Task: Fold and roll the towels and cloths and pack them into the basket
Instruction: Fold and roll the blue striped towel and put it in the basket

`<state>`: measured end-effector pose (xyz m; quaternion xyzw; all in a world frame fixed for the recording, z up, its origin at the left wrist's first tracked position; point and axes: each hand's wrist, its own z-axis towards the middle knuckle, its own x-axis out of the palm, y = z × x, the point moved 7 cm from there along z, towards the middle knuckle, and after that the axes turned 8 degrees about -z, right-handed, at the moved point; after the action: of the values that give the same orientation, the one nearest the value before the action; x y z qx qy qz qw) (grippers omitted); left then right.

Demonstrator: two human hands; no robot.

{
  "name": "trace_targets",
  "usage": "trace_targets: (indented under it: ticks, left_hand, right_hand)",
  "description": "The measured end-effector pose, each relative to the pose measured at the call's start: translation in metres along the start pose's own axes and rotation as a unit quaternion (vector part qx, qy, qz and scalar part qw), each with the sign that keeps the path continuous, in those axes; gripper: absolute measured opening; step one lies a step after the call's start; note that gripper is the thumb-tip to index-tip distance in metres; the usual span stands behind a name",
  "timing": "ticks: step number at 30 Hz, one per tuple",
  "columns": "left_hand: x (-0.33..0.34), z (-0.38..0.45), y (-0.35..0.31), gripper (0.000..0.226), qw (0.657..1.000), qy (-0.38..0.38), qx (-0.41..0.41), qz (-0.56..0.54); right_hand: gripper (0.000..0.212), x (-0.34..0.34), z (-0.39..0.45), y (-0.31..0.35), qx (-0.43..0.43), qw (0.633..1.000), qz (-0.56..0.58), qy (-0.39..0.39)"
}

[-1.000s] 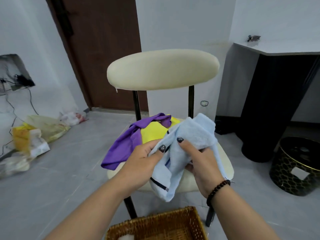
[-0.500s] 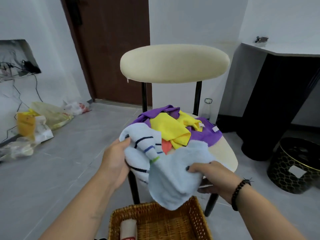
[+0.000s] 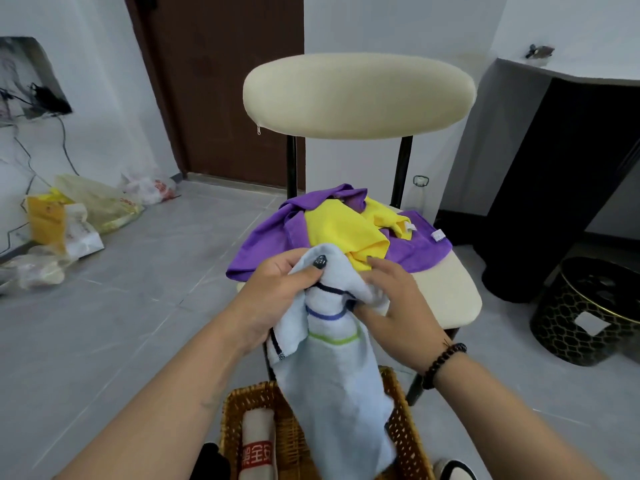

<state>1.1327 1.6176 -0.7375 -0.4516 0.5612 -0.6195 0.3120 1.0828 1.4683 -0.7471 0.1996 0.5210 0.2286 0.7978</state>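
A light blue towel [image 3: 337,382] with dark, purple and green stripes hangs lengthwise from both my hands, its lower end over the wicker basket [image 3: 239,407]. My left hand [image 3: 277,292] grips its top left edge, thumb on the cloth. My right hand [image 3: 394,299] grips the top right part, fingers tucked into the fabric. A rolled white towel [image 3: 258,441] with a red printed band lies in the basket. Behind my hands, a purple cloth [image 3: 273,233] and a yellow cloth [image 3: 343,230] lie heaped on the chair seat [image 3: 450,292].
The cream chair's padded backrest [image 3: 358,95] stands straight ahead. A black and gold round bin [image 3: 588,313] sits on the floor at right beside a black cabinet [image 3: 568,168]. Plastic bags [image 3: 69,216] lie along the left wall. A brown door [image 3: 225,81] is behind.
My hands have come together at the towel's top, and the towel now hangs long and narrow over the basket instead of bunched between spread hands. The view has tilted down.
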Motion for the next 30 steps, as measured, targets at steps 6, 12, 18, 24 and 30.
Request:
trace_targets:
  ticks: [6,12,18,24,30]
  left_hand:
    - [-0.023,0.003,-0.016,0.02,0.992,-0.106,0.069,-0.02]
    - [-0.047,-0.002,-0.031,0.01,0.955,-0.185,0.15,0.179]
    - [0.004,-0.006,-0.009,0.037,0.968,0.04,0.168,0.18]
    - [0.02,-0.006,-0.002,0.016,0.959,0.048,0.183,0.213]
    - [0.023,0.002,-0.002,0.003,0.959,0.045,0.175,0.219]
  right_hand:
    - [0.007,-0.021,0.008,-0.028,0.129,0.99,0.06,0.007]
    - [0.009,-0.045,0.008,-0.034,0.169,0.962,0.203,-0.073]
    - [0.025,-0.025,0.003,0.005,0.101,0.967,0.233,-0.003]
    - [0.041,0.0,-0.001,0.006,0.108,0.974,0.193,0.059]
    - [0.037,0.0,-0.003,-0.001,0.111,0.985,0.124,0.054]
